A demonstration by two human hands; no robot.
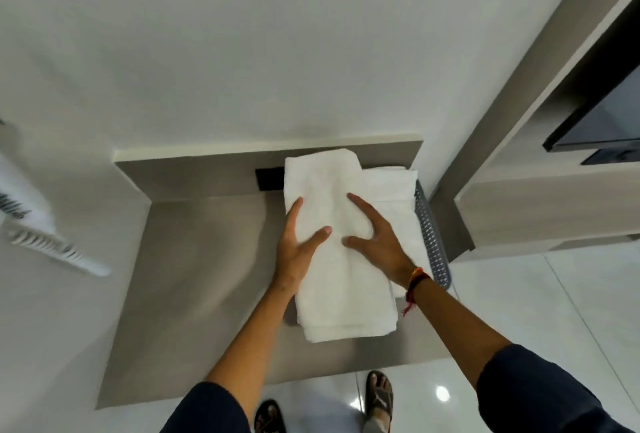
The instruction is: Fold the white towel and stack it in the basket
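Note:
A folded white towel (332,276) lies lengthwise on top of other white towels (394,197) stacked in a grey perforated basket (433,238), whose right rim alone shows. My left hand (298,242) rests flat on the towel's left edge with fingers spread. Flat on the towel's middle lies my right hand (377,238), fingers apart, a red thread band on its wrist. Neither hand grips the cloth. The towel's near end overhangs the basket toward me.
The basket sits at the right of a grey-brown counter (194,276) set in a wall niche. A black strip (268,178) lies behind the towels. A dark screen (602,120) hangs at the right. White cloth (38,224) hangs at the left. My sandalled feet stand on glossy tiles.

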